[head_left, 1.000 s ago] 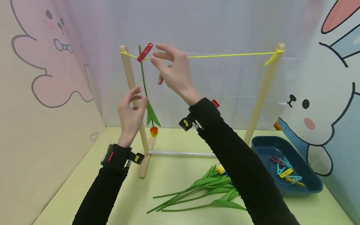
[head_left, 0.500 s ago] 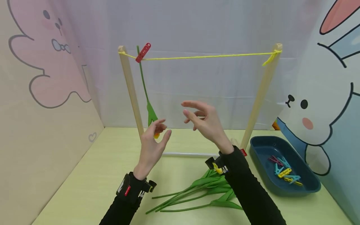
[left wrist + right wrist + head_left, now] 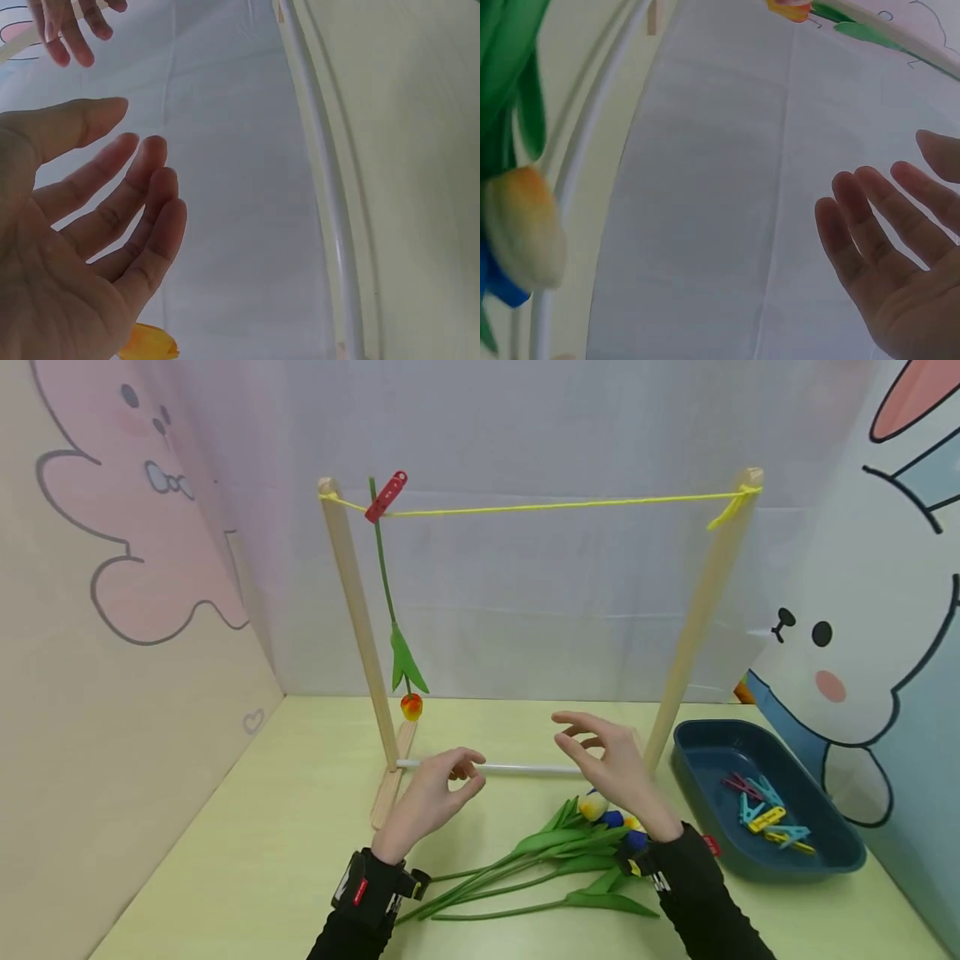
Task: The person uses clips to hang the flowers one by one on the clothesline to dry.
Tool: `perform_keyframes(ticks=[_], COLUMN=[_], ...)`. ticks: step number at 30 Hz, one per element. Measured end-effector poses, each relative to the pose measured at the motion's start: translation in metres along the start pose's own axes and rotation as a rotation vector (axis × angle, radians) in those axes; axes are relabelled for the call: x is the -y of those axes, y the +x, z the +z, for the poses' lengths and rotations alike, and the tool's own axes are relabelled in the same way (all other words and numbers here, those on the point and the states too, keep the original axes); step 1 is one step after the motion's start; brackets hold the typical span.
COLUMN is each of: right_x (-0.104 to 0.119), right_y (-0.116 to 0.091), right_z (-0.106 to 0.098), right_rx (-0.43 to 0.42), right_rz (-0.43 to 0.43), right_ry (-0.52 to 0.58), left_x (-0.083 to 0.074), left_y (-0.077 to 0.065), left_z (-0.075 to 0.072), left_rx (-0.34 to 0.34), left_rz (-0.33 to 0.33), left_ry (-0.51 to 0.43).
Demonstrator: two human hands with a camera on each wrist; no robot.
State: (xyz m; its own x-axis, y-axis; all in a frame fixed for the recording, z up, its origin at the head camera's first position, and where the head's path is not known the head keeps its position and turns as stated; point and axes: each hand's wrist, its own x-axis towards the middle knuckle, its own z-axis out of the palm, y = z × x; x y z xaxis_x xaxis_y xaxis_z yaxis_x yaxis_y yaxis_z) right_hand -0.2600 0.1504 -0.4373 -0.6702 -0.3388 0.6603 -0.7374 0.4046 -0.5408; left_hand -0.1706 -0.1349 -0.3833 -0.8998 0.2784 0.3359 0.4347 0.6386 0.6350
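Note:
An orange-red tulip (image 3: 411,706) hangs head down from the yellow string (image 3: 562,508), its stem fixed there by a red clothespin (image 3: 386,497). Lower down, my left hand (image 3: 435,797) hovers in front of the white crossbar, fingers loosely bent around nothing; the left wrist view shows the palm and relaxed fingers (image 3: 154,232). My right hand (image 3: 611,764) is likewise bare, held above the flower heads of a bunch of tulips (image 3: 555,852) lying on the table. White-yellow and blue blooms show in that bunch, partly covered by the right wrist.
A wooden frame with a left post (image 3: 360,627) and a right post (image 3: 697,618) carries the string, with a white rod (image 3: 525,769) low between them. At the right stands a dark blue basin (image 3: 825,810) holding several clothespins (image 3: 765,818).
Both hands have come down and to the right, away from the string and the clipped tulip. The tulip and red clothespin stay hanging on the string.

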Motion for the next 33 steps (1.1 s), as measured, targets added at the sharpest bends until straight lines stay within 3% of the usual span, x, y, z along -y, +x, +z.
perform_keyframes(ticks=[4,5,7,11,13,15,17,21,33], right_x=[0.058,0.061,0.06,0.018,0.022,0.028,0.05,0.05,0.035], right_y=[-0.005,-0.009,-0.015,-0.035,-0.038,-0.038,-0.034,-0.039,-0.053], right_z=[-0.038,-0.044,-0.054,-0.064,-0.074,-0.084,-0.096,-0.108,-0.132], right_rx=[0.005,-0.006,-0.007,-0.071,-0.078,-0.109,-0.103,-0.141,-0.13], right_rz=[0.061,0.069,0.11,0.101,0.126,0.119,0.153,0.176,0.29], right_ry=[0.024,0.047,0.006,-0.004,-0.081,-0.143,-0.254,-0.351,-0.424], left_x=[0.007,0.008,0.012,0.02,0.022,0.024,0.025,0.027,0.034], left_y=[-0.005,-0.007,-0.01,-0.015,-0.015,-0.015,-0.015,-0.017,-0.02], left_z=[0.011,0.014,0.019,0.024,0.025,0.026,0.027,0.029,0.038], left_rx=[0.144,0.183,0.258,0.379,0.421,0.457,0.495,0.55,0.616], left_rz=[0.018,0.02,0.014,-0.017,-0.024,-0.032,-0.044,-0.072,-0.132], left_ry=[-0.006,-0.011,-0.025,-0.063,-0.092,-0.109,-0.123,-0.117,-0.187])
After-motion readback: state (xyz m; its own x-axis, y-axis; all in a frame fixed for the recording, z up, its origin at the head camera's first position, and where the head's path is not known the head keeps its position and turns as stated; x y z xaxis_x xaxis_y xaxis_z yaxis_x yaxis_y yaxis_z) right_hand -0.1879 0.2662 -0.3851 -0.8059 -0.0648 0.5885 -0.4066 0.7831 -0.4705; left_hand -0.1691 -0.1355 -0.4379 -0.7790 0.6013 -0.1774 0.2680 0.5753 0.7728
